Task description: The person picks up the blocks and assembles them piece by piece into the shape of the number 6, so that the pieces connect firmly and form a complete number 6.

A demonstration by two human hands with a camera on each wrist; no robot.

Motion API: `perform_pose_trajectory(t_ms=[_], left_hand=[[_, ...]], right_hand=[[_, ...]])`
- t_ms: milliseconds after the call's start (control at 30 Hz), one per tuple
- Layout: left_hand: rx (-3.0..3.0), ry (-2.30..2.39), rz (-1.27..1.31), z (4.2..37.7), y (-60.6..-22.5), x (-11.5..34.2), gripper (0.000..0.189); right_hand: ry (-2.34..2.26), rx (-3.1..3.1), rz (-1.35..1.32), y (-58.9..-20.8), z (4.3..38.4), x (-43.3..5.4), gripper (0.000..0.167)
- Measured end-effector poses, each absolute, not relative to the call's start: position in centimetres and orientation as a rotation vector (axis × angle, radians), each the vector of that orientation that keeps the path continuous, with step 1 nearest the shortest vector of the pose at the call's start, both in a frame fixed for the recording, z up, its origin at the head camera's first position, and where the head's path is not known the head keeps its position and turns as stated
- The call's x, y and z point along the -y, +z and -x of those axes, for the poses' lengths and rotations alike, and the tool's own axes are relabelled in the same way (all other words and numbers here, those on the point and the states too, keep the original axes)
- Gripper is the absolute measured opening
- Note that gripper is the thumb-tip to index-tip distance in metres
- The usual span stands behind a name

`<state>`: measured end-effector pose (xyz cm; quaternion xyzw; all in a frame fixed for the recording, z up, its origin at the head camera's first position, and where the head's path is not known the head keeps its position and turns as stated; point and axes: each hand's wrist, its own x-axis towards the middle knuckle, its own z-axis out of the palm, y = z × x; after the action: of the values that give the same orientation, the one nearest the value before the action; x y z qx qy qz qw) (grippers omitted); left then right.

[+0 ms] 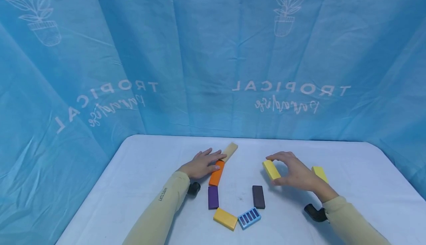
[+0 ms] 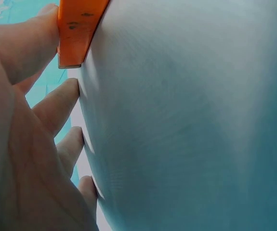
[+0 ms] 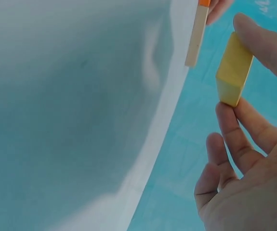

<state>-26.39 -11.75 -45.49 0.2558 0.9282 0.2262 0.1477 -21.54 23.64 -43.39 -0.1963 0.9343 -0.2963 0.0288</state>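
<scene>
My right hand [image 1: 297, 171] pinches a yellow block [image 1: 271, 170] by its two ends, thumb on one and fingertips on the other. In the right wrist view this yellow block [image 3: 234, 70] is held clear of the white tabletop. My left hand [image 1: 201, 164] lies spread over an orange block [image 1: 216, 174] and the near end of a beige block [image 1: 230, 151]. Its thumb touches the orange block, which the left wrist view shows as an orange end [image 2: 80, 31]. The other left fingers reach out fairly straight, tips at the tabletop.
A purple block [image 1: 213, 197], an amber block [image 1: 225, 219], a blue striped block [image 1: 249, 218] and a dark block [image 1: 258, 197] continue a curved row from the orange one. Another yellow block [image 1: 320, 174] lies behind my right wrist. A blue curtain [image 1: 213, 52] hangs behind the white table [image 1: 133, 200].
</scene>
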Motion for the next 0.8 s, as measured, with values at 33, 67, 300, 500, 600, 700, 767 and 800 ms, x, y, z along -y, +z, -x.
perform_pose_trajectory(t_ms=[33,67,300,500,600,700,767,800], left_hand=[[-2.672,0.648,-0.733,26.4,-45.5,11.7,0.05],[-2.673,0.645,-0.729,26.4,-45.5,11.7,0.05],[-2.671,0.639,-0.731,26.4,-45.4,11.8,0.051],[-2.675,0.632,-0.726,26.4,-45.5,11.7,0.05],[-2.679,0.63,-0.722,26.5,-45.5,11.7,0.05],[-2.677,0.632,-0.72,26.4,-45.5,11.7,0.05],[-2.675,0.63,-0.717,26.4,-45.5,11.7,0.05],[-2.674,0.629,-0.715,26.5,-45.5,11.6,0.05]], right_hand=[[-0.92,-2.873,0.616,-43.4,21.6,-23.5,0.072],[-0.921,-2.865,0.624,-43.4,21.6,-23.3,0.073],[-0.95,-2.809,0.666,-43.4,22.0,-22.1,0.074],[-0.96,-2.779,0.711,-43.4,22.3,-21.3,0.073],[-0.946,-2.773,0.725,-43.5,22.5,-20.8,0.073],[-0.935,-2.77,0.738,-43.5,22.8,-20.4,0.073],[-0.935,-2.764,0.749,-43.5,22.9,-20.1,0.073],[-0.936,-2.76,0.753,-43.5,22.9,-20.0,0.073]])
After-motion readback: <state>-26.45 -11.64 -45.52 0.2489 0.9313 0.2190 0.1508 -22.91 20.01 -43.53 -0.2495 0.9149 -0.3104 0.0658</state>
